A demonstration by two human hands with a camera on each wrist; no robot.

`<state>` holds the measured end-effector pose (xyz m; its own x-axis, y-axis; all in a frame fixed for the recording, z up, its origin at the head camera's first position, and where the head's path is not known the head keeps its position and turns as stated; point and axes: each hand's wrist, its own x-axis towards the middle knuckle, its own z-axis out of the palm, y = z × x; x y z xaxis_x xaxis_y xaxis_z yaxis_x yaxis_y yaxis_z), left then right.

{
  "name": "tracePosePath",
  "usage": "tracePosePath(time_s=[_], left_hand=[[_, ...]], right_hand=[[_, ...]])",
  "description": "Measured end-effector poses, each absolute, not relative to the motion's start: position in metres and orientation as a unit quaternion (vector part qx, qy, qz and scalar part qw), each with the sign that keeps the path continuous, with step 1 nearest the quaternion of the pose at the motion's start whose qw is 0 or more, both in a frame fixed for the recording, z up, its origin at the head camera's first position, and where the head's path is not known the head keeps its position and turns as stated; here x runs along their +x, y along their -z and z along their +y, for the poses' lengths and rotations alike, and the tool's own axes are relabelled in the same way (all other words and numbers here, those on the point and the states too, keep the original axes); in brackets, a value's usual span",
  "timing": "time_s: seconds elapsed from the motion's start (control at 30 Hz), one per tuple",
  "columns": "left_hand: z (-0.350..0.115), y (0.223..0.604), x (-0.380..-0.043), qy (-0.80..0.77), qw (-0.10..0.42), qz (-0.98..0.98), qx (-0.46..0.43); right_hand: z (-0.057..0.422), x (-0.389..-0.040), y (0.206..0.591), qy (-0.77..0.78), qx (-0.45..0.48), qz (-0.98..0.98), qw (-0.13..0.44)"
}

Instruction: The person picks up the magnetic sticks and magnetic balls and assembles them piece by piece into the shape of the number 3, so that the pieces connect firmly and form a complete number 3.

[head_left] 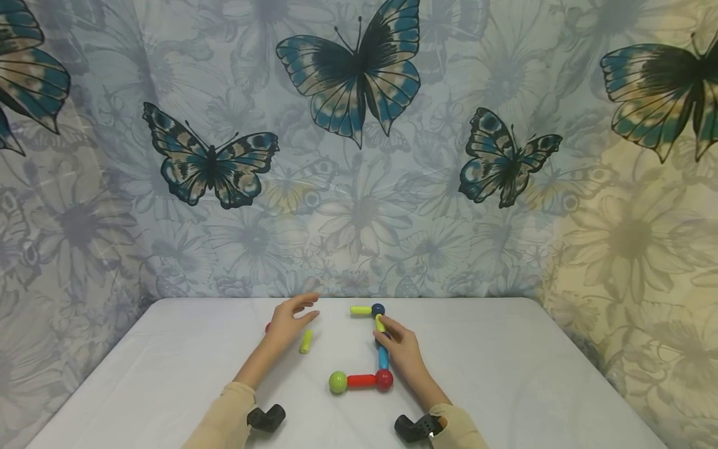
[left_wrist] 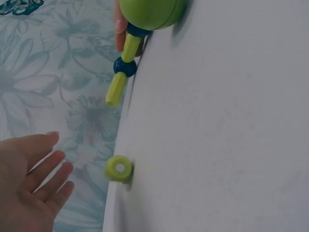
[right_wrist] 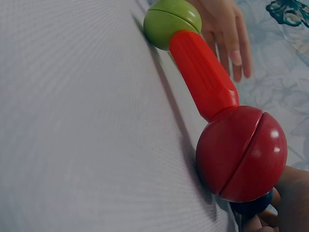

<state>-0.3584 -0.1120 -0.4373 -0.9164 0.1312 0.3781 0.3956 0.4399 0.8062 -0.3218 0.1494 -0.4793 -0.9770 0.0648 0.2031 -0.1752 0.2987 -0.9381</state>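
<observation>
A chain of toy construction rods and balls lies on the table. A lime ball (head_left: pixel 338 382), a red rod (head_left: pixel 361 380) and a red ball (head_left: pixel 384 380) form its near side. From there a blue rod (head_left: pixel 383 358) leads to a dark blue ball (left_wrist: pixel 125 66) and lime rods (left_wrist: pixel 115 90) at the back. My right hand (head_left: pixel 406 350) pinches the chain around the nearer dark blue ball and the lime rod joined to it. Fingers spread, my left hand (head_left: pixel 287 322) hovers above a loose lime rod (head_left: pixel 305 341) and holds nothing.
A red piece (head_left: pixel 268 327) shows partly behind the left hand. The white table (head_left: pixel 533 374) ends at a wall cloth (head_left: pixel 364 249) printed with butterflies and flowers. Black wrist cameras (head_left: pixel 267 418) sit at both cuffs.
</observation>
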Motion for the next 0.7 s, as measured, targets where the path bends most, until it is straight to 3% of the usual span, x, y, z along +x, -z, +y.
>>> tracePosePath(time_s=[0.5, 0.7], left_hand=[[-0.153, 0.440, -0.359, 0.484, 0.113, -0.854, -0.155], [-0.175, 0.446, -0.363, 0.476, 0.083, -0.866, -0.125]], right_hand=[[0.150, -0.323, 0.480, -0.593, 0.028, -0.798, 0.101], [0.150, -0.323, 0.480, -0.596, 0.027, -0.796, 0.101]])
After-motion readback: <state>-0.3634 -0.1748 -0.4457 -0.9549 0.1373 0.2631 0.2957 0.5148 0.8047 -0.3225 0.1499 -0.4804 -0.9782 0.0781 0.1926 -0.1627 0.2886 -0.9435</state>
